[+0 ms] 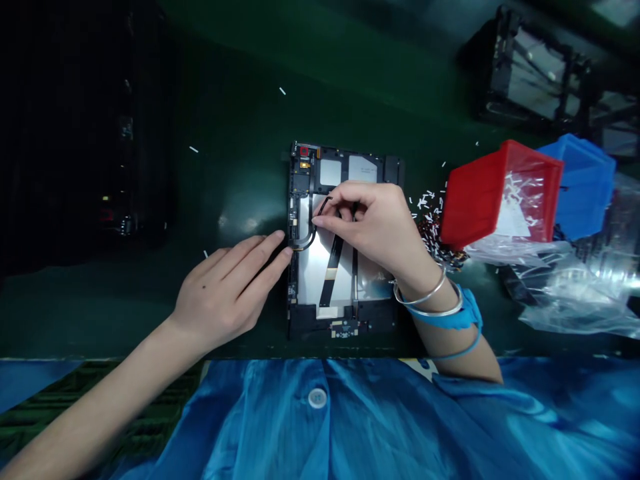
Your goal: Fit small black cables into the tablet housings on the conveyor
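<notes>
An opened tablet body (305,280) with a silver inner plate and black frame lies flat on the green mat (240,147). My left hand (230,287) rests beside its left edge, fingers stretched out and their tips touching the frame. My right hand (370,223) lies over the middle of the tablet, fingers pinched on a thin black cable (313,233) that curves along the upper left of the plate. Black flat ribbon strips (333,267) run down the plate below my right hand.
A red bin (480,193) lies tipped to the right of the tablet, a blue bin (587,183) behind it, with small black and white parts (430,223) spilled between. Crumpled clear plastic bags (565,287) lie at right. Dark trays (535,73) stand at the back right.
</notes>
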Action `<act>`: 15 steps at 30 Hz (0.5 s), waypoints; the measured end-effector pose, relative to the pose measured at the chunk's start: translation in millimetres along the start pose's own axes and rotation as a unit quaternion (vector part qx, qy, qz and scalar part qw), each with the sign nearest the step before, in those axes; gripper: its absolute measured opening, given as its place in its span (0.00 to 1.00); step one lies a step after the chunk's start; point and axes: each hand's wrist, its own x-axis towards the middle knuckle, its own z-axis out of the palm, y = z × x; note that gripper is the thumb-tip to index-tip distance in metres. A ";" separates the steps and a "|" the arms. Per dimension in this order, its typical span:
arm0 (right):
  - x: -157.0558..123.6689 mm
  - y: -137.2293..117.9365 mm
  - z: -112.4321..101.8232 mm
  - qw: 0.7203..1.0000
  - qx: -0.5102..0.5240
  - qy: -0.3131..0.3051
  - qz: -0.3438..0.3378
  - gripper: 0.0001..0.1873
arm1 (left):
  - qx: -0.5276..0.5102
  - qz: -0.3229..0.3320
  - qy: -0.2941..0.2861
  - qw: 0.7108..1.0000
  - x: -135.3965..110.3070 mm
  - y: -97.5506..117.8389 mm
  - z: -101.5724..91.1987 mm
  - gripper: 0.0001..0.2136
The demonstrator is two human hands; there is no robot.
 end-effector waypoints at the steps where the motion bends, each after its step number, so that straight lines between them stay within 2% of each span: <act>1: 1.0 0.0 -0.8 1.000 0.003 -0.008 0.002 0.05 | 0.003 -0.001 -0.010 1.000 1.9 0.0 0.0 0.19; 6: 5.6 -0.2 -3.3 0.999 0.009 -0.034 0.015 0.04 | 0.024 0.016 -0.066 0.997 10.3 -3.4 0.9 0.21; 15: 6.2 -1.8 -0.5 0.999 -0.007 -0.023 0.024 0.03 | 0.002 0.017 -0.078 0.997 6.6 -7.9 7.4 0.25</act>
